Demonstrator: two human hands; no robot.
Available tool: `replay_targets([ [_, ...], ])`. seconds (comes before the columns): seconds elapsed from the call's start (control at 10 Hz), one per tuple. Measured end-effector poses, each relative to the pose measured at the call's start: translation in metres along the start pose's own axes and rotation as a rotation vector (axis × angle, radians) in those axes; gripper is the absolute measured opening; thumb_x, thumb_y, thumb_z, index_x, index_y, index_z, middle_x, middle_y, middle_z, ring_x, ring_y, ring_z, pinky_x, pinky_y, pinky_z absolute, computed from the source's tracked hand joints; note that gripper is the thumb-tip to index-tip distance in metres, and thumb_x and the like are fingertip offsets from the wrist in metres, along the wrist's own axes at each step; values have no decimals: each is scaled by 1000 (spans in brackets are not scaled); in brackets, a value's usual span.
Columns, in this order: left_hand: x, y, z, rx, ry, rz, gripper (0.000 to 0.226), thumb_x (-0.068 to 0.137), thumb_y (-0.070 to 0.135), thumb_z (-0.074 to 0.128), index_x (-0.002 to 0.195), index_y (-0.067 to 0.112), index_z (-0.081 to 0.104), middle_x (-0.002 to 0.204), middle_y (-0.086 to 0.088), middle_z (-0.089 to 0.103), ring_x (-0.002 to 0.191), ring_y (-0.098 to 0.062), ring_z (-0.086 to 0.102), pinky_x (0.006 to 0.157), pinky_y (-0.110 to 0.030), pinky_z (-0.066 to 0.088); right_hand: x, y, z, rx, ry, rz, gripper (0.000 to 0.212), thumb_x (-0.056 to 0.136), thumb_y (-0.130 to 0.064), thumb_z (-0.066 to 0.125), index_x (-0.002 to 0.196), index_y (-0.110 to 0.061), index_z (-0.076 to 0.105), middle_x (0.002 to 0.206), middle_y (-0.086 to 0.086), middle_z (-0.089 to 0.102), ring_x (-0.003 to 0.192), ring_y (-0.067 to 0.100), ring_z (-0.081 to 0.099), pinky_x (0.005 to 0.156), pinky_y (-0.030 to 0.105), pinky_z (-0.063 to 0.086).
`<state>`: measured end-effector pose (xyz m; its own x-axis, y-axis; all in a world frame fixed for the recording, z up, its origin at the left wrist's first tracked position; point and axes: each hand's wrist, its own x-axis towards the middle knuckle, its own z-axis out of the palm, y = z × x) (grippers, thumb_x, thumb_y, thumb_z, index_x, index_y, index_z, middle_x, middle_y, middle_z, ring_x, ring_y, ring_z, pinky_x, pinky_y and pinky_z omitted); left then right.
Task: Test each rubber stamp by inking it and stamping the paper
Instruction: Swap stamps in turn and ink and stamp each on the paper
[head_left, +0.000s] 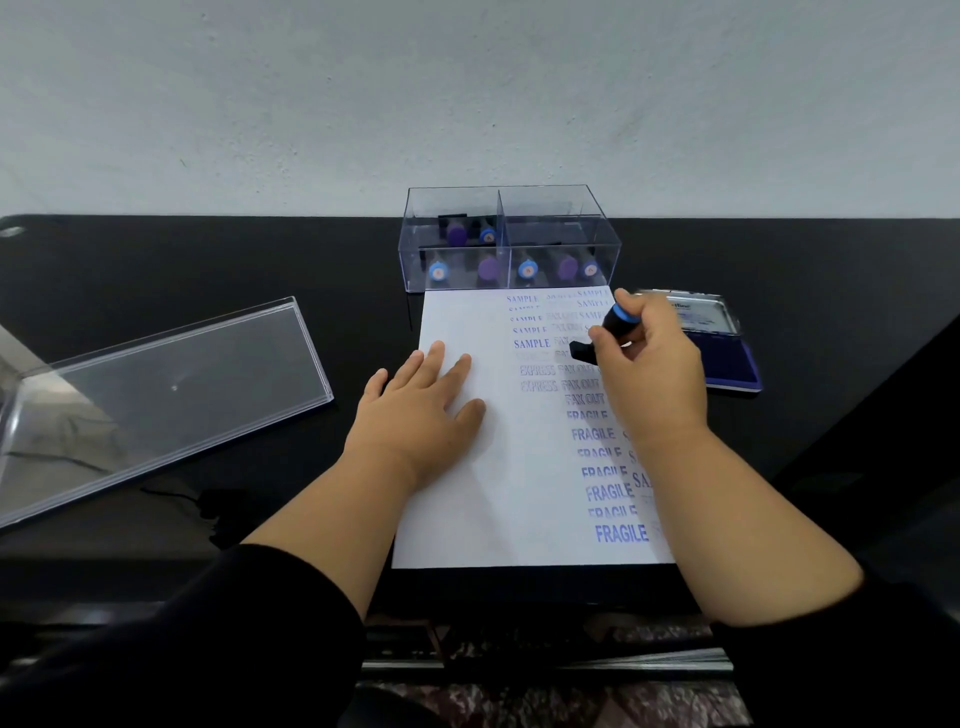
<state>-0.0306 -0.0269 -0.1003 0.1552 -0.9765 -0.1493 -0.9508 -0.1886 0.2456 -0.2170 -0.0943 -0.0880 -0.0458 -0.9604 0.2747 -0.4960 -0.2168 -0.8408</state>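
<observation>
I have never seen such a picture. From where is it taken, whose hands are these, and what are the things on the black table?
There is no machine. A camera on a person's head looks down at their own hands. The left hand lies flat on the paper, which is full of blue prints. The right hand grips a rubber stamp over it. Behind the paper a clear box holds more stamps. Its lid lies at the left, an open ink pad at the right.

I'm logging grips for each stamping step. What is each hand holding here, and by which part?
The right hand grips a rubber stamp round its black handle, below the blue cap. The left hand holds nothing; it presses flat on the paper.
</observation>
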Motion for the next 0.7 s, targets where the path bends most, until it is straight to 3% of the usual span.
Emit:
replay_targets([
  [0.3,1,-1,0,4,-2,1,55,99,50,21,150,39,5,159,11,-10,145,-6,-9,117,-33,-9,-1,0,0,-24,-1,-7,29,91,-25,58,119,-27,53,85,-10,55,81,11,54,59,17,38],
  [0.7,0,-1,0,2,-2,0,55,99,50,21,150,39,4,159,11,-10,145,-6,-9,118,-34,-8,-1,-1,0,-44,-11,-16,30,91,-26,58,121,-27,52,84,-10,54,83,11,54,59,22,38],
])
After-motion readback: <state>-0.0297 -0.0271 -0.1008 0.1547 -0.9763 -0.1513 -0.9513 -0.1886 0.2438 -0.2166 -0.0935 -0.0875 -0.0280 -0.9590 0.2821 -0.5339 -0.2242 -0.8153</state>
